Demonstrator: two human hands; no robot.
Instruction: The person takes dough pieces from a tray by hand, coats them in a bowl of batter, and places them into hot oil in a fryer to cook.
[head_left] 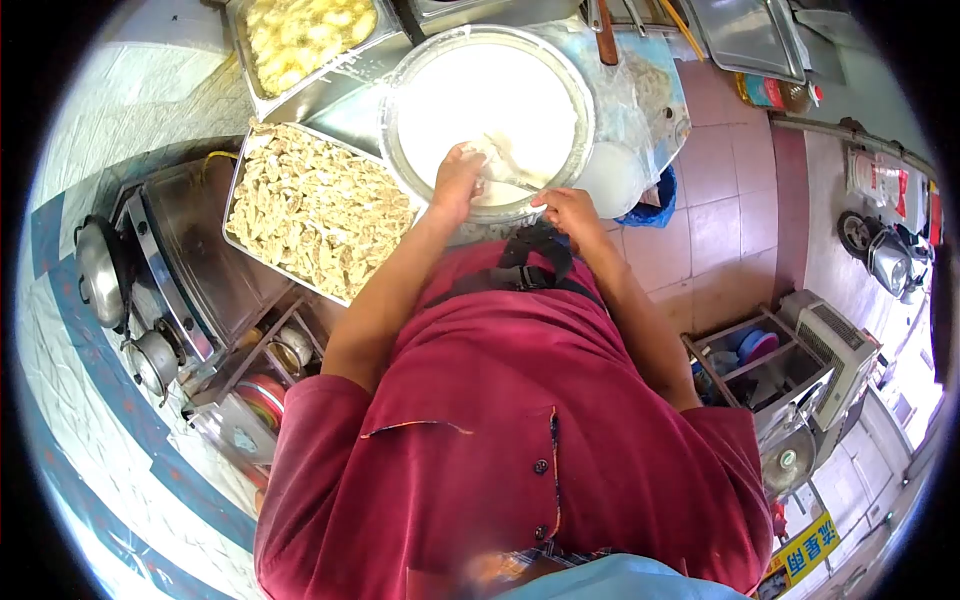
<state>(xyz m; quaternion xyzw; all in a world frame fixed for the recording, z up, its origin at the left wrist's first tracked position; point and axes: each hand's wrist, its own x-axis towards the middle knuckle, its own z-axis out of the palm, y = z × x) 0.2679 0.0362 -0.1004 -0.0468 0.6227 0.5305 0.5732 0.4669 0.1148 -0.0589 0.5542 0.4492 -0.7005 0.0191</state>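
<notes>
A wide round bowl (587,130) of white batter or flour stands at the top centre, close to the person's waist. Over its near left part, my left hand (459,180) has its fingers closed around something pale that I cannot make out clearly. My right hand (572,212) is at the bowl's near right rim, its fingers closed on the handle end of a metal utensil (515,181) that reaches into the bowl towards my left hand. Left of the bowl lies a tray of pale strips (318,208).
A metal pan of yellow pieces in liquid (305,38) sits at the upper left. A wooden-handled tool (606,40) and a plastic bag (645,95) lie right of the bowl. A stove (205,250) is at the left, a blue-lined bin (655,205) at the right.
</notes>
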